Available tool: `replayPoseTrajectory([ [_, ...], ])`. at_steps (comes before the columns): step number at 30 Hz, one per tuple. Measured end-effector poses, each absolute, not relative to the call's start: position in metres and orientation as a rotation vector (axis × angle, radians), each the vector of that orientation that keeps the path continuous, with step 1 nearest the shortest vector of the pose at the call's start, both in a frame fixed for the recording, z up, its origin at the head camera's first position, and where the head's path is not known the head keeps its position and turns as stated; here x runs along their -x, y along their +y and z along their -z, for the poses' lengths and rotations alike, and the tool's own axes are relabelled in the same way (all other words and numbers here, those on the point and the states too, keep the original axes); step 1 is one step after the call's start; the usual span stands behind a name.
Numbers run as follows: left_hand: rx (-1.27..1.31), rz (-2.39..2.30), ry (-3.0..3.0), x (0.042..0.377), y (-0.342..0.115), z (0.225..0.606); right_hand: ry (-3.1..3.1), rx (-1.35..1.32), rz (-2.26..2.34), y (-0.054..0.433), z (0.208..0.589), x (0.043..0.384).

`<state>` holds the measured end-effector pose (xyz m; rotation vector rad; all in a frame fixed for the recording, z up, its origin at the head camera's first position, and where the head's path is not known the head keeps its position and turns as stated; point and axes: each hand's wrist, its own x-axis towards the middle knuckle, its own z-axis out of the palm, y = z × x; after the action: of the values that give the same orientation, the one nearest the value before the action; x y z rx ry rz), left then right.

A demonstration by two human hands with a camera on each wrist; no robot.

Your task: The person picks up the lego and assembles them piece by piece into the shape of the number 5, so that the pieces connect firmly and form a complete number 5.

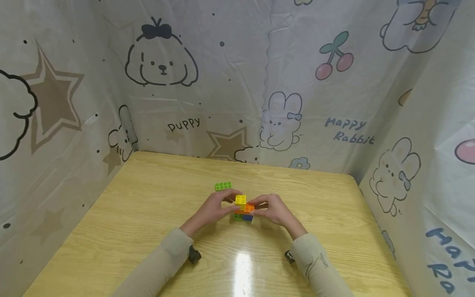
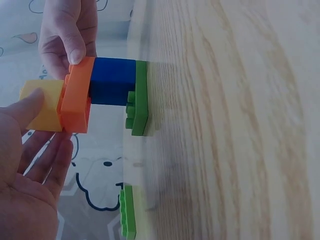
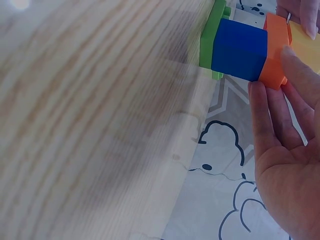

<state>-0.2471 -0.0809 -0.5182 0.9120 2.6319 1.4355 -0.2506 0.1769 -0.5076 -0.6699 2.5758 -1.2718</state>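
A small stack of toy building bricks stands on the table, between my hands. At its bottom is a green brick (image 2: 141, 100), with a blue brick (image 2: 114, 81) on one end. Across the blue brick lies an orange brick (image 2: 77, 97), and a yellow brick (image 1: 240, 199) sits on the orange one's left part. My left hand (image 1: 214, 208) pinches the yellow brick between thumb and fingers. With thumb and fingertips, my right hand (image 1: 275, 209) grips the right end of the orange brick, also visible in the right wrist view.
Beyond the left hand, a loose green brick (image 1: 223, 186) lies flat on the wooden table (image 1: 170, 181), studs up. Printed cloth (image 1: 230, 82) hangs along the table's back and both sides. A light glare shows near the front.
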Motion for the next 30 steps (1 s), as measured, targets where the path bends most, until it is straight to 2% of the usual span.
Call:
replayPoseTrajectory([
  [30, -0.998, -1.391, 2.699, 0.2445, -0.0782, 0.518, 2.599, 0.692, 1.231, 0.1782, 0.5076, 0.2514],
])
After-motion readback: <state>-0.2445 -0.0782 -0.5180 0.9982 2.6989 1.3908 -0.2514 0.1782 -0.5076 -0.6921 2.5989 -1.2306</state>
